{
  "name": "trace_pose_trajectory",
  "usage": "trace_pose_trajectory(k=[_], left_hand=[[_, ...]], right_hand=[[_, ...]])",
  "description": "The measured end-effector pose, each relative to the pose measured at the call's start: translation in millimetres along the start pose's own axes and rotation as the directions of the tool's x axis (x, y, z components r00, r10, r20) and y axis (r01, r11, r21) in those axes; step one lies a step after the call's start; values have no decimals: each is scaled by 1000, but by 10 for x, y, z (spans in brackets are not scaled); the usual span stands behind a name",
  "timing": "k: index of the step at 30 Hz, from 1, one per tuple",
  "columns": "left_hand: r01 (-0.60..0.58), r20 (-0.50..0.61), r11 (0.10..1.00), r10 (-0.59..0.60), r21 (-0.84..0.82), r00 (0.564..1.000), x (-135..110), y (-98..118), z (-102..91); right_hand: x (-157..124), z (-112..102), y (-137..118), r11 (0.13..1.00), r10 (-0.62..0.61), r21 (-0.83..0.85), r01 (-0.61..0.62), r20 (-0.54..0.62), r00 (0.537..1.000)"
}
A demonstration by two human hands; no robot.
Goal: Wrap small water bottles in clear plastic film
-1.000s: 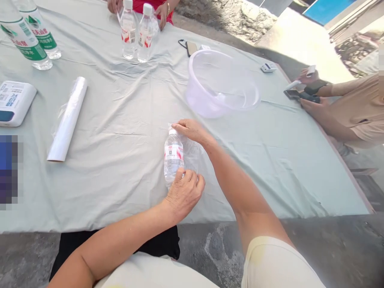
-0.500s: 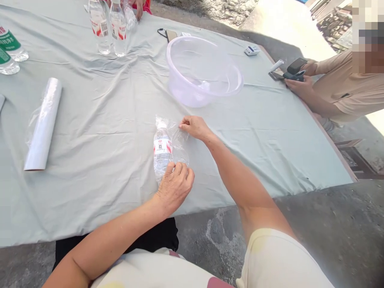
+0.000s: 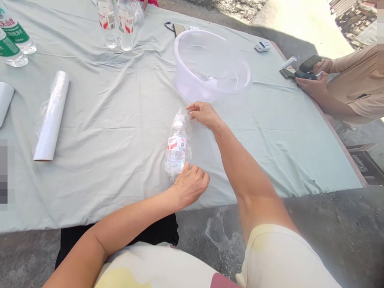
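A small water bottle (image 3: 176, 149) with a red and white label lies on the pale green cloth (image 3: 114, 132), wrapped in a clear plastic bag (image 3: 185, 132). My left hand (image 3: 190, 185) is curled at the bottle's base, pinching the bag there. My right hand (image 3: 204, 113) is closed on the bag's other end, just past the bottle's cap. A clear plastic basin (image 3: 211, 66) stands behind my right hand.
A roll of plastic bags (image 3: 51, 115) lies at the left. Two red-labelled bottles (image 3: 117, 22) stand at the back, two green-labelled bottles (image 3: 13, 38) at far left. Another person at the right holds a phone (image 3: 309, 63). A small white device (image 3: 263, 46) lies beyond the basin.
My right hand has drawn the bag's end up past the cap, gathering the plastic closer around the bottle. My left hand stays at the base. The view has shifted slightly.
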State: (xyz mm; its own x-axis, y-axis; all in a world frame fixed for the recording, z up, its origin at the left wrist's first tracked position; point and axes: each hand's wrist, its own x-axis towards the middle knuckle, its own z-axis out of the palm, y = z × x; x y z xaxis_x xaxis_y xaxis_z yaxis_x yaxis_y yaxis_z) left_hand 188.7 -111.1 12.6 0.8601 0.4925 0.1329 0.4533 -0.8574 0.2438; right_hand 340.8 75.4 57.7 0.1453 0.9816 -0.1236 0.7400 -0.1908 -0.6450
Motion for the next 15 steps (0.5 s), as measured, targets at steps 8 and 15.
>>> trace_pose_trajectory(k=[8,15], left_hand=[[1,86,997,6,-82,996,43,51,-89],[-3,174,959,55,-284,983,143,35,-64]], right_hand=[[-804,121,-357,948,-312,-60,313,28,950],[-657,245,-172,927,-87,-367,79,-5,996]])
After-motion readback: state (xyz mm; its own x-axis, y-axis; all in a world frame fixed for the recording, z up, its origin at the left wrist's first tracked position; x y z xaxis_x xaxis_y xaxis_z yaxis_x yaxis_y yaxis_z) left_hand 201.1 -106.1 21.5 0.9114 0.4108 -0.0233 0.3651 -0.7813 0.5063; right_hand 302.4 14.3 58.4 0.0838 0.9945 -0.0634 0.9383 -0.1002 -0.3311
